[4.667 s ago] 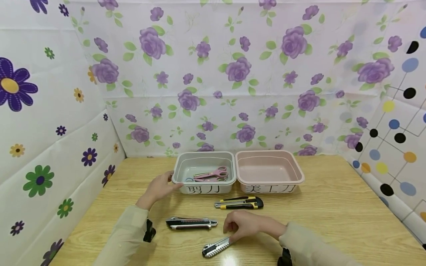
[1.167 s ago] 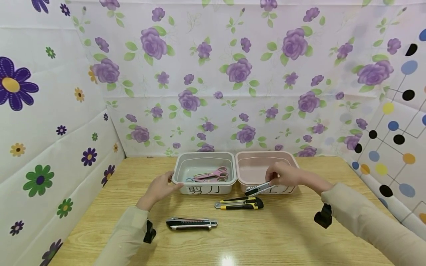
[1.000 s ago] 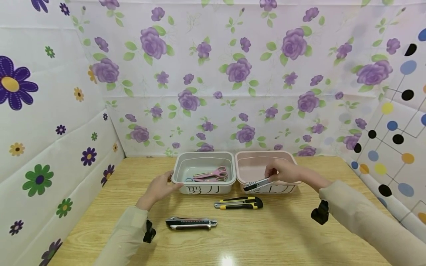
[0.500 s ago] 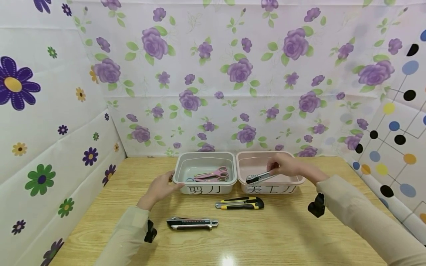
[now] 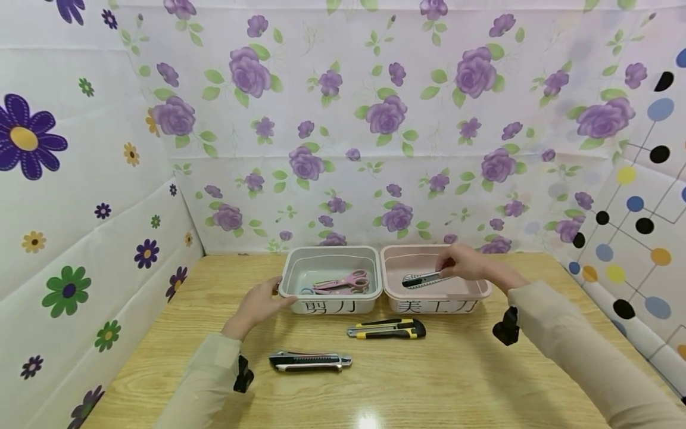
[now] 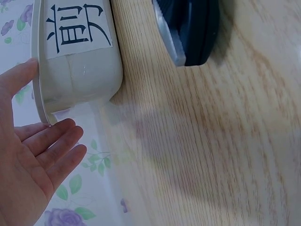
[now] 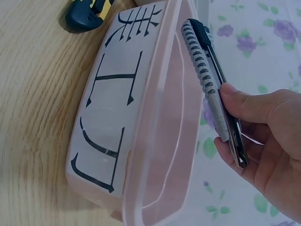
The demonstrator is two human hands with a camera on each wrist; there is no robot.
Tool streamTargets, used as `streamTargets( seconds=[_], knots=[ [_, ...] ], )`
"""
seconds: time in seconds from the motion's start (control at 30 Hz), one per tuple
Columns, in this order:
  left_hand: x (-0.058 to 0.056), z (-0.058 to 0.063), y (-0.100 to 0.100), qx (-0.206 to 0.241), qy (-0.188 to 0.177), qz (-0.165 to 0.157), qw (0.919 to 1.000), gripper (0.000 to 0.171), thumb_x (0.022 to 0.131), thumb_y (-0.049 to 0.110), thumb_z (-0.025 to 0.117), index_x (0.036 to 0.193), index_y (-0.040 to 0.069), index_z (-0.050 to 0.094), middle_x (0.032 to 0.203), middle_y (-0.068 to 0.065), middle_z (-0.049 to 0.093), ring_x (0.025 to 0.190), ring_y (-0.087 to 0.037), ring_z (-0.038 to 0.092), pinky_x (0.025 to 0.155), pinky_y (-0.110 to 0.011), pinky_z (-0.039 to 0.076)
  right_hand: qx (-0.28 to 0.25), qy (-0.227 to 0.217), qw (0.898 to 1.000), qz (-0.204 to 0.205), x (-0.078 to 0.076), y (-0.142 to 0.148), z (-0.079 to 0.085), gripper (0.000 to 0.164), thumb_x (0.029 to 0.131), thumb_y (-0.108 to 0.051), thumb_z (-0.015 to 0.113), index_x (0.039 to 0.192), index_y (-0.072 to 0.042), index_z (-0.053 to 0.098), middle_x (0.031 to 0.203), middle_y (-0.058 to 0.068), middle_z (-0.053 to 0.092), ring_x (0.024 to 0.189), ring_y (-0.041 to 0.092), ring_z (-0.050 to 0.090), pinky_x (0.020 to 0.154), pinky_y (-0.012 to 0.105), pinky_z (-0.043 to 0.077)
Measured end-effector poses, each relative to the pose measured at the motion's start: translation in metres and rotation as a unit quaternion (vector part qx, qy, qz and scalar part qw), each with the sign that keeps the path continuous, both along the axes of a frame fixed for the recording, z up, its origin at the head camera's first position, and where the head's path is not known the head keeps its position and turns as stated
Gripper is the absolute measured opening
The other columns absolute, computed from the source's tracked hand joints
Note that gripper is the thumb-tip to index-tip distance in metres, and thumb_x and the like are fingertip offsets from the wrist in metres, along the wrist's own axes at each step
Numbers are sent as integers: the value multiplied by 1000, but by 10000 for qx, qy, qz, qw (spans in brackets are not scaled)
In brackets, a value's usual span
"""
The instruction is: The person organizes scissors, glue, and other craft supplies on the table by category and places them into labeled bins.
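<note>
My right hand pinches a silver-and-black utility knife between thumb and fingers, above the pink plastic basin. The right wrist view shows the knife tilted over the basin's rim, with the fingertips at its metal end. My left hand holds the left front corner of the grey plastic basin, thumb on the rim and fingers round the side. Pink-handled scissors lie inside this basin. In front of the basins lie a yellow-and-black utility knife and a black-and-silver utility knife.
Both basins stand side by side at the back of the wooden table, with written labels on their fronts. Right behind them hangs a flowered cloth. More patterned cloth closes off the left and right sides.
The silver-and-black utility knife was picked up from the front of the table. My right hand has carried it back over the pink basin's front rim. My left hand has stayed put.
</note>
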State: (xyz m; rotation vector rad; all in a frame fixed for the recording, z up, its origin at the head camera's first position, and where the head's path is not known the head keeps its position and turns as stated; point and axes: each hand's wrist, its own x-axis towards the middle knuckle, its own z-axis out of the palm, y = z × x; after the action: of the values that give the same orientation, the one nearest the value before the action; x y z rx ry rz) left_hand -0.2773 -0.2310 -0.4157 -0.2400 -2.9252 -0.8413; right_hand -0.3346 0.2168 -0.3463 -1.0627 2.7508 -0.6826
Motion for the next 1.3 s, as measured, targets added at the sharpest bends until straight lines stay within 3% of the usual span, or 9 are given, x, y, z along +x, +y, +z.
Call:
streamTargets(
  seconds=[0.4, 0.63, 1.0, 1.3],
  knots=[
    [-2, -1, 0, 23, -66, 38, 10000, 74, 80, 43, 64, 132, -5, 41, 107, -18, 62, 97, -31, 58, 80, -46, 47, -135, -35, 9994, -321, -13, 2, -18, 5, 81, 0, 63, 81, 0, 68, 74, 3, 65, 66, 12, 59, 61, 27, 50],
    [-1, 0, 1, 83, -55, 17, 9999, 74, 81, 41, 64, 132, -7, 41, 108, -20, 61, 98, -32, 58, 81, -47, 47, 70, 448, 9986, -254, -20, 2, -30, 8, 78, -2, 67, 72, -5, 70, 64, -2, 64, 56, 6, 54, 54, 24, 46],
    [-2, -1, 0, 92, -16, 9, 10000, 74, 80, 42, 64, 131, -6, 42, 107, -18, 62, 96, -30, 59, 79, -45, 48, -168, 607, 9963, -584, -21, 2, -39, 7, 80, -3, 66, 75, -1, 69, 64, 1, 64, 52, 6, 53, 51, 23, 46],
    [-2, -2, 0, 93, -43, 8, 9999, 74, 80, 42, 64, 132, -6, 41, 108, -19, 61, 97, -30, 58, 80, -46, 48, -463, 287, 9937, -984, -25, 6, -48, 10, 83, -3, 63, 80, 5, 69, 69, 5, 66, 56, 10, 58, 53, 26, 49]
  ],
)
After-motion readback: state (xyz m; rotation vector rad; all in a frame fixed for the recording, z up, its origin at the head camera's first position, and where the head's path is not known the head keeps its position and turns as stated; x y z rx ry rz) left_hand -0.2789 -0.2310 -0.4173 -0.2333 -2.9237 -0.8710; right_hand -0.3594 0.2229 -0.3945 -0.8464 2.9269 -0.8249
